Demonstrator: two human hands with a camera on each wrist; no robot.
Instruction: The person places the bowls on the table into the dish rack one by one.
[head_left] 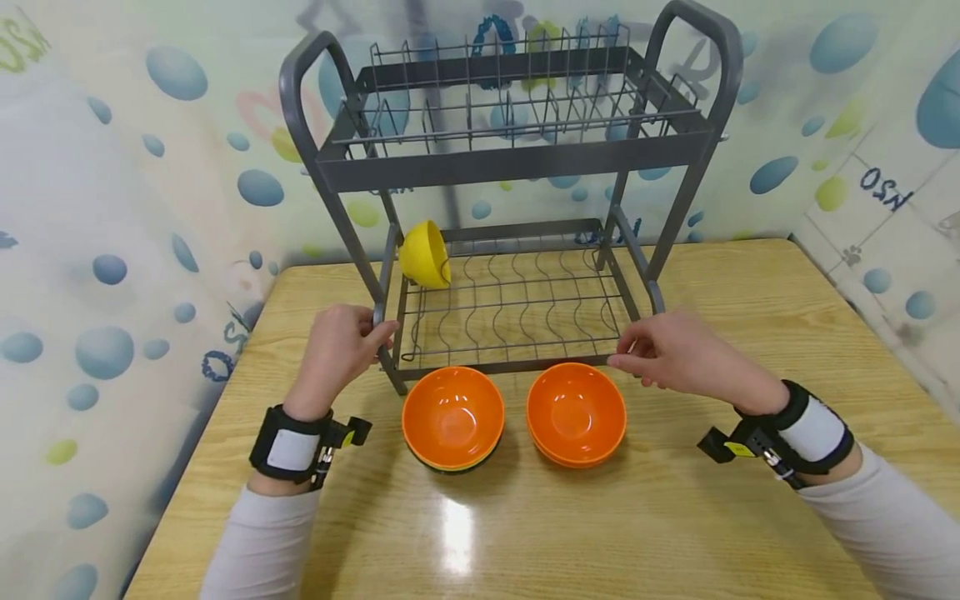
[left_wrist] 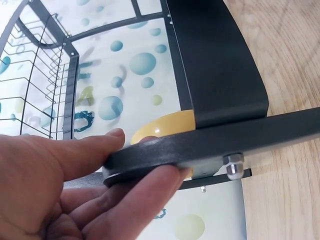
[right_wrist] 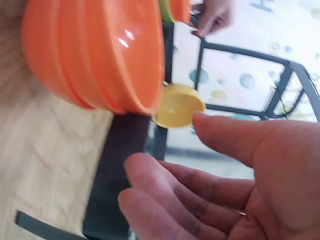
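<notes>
A two-tier grey metal dish rack (head_left: 517, 162) stands on the wooden table. My left hand (head_left: 341, 350) grips the front end of its left side rail (left_wrist: 150, 155), thumb above and fingers below. At the lower tier's left end, a yellow bowl (head_left: 425, 257) leans on its side in the wire. Two stacks of bowls are in front of the rack. The left stack (head_left: 453, 417) has an orange bowl on top and other-coloured rims beneath. The right stack (head_left: 576, 415) shows nested orange bowls. Beside it my right hand (head_left: 678, 350) has its fingers loosely bent, nothing between them and the thumb (right_wrist: 220, 135).
The rack's upper tier (head_left: 517, 108) has upright wire dividers, and tall looped handles (head_left: 701, 33) rise at both ends. A patterned backdrop (head_left: 105, 350) with blue spots borders the table (head_left: 525, 542) behind and at the sides.
</notes>
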